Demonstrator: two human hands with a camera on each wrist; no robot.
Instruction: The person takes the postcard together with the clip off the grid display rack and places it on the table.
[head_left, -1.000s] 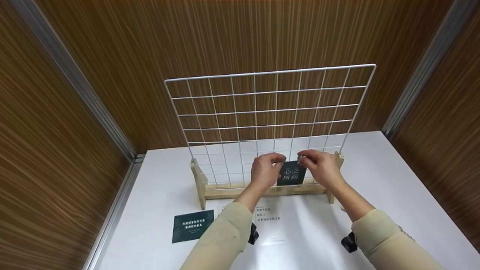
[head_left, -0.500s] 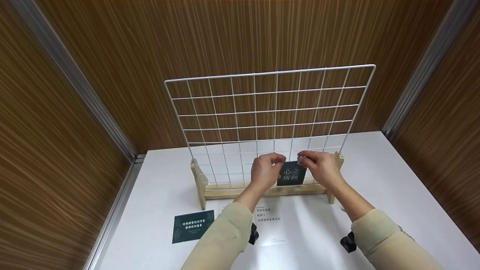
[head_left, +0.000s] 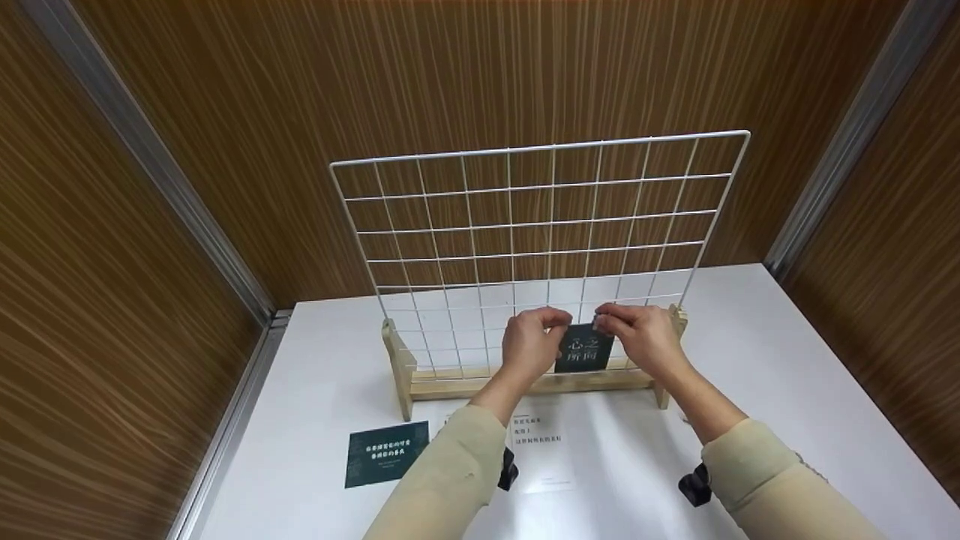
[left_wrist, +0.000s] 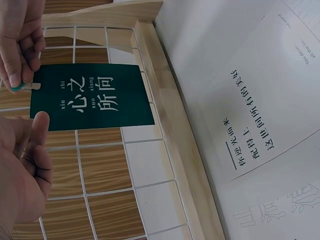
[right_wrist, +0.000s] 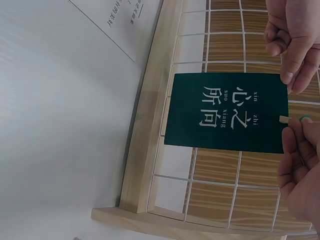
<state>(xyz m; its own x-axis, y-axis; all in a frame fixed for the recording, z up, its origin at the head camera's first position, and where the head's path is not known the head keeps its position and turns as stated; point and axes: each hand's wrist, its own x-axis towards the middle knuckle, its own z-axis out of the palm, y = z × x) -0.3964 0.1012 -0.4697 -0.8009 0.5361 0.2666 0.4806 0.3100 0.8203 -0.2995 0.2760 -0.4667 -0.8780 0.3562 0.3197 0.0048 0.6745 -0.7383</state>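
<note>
A dark green card (head_left: 585, 349) with white lettering is held upright against the lower part of a white wire grid (head_left: 551, 223). My left hand (head_left: 529, 341) pinches the card's top left corner between thumb and fingers. At its top right, my right hand (head_left: 645, 337) pinches a small wooden clip (right_wrist: 284, 119) with a green end. In the left wrist view the clip (left_wrist: 32, 86) overlaps the card's top edge, and the thumb presses its green end. Part of the clip is hidden by the fingers.
The grid stands in a light wooden base (head_left: 450, 387) on a white table (head_left: 315, 360). Flat in front of it lie another green card (head_left: 386, 454) and a white card with printed text (head_left: 540, 457), partly under my left forearm. Wood-grain walls (head_left: 480, 75) enclose the table.
</note>
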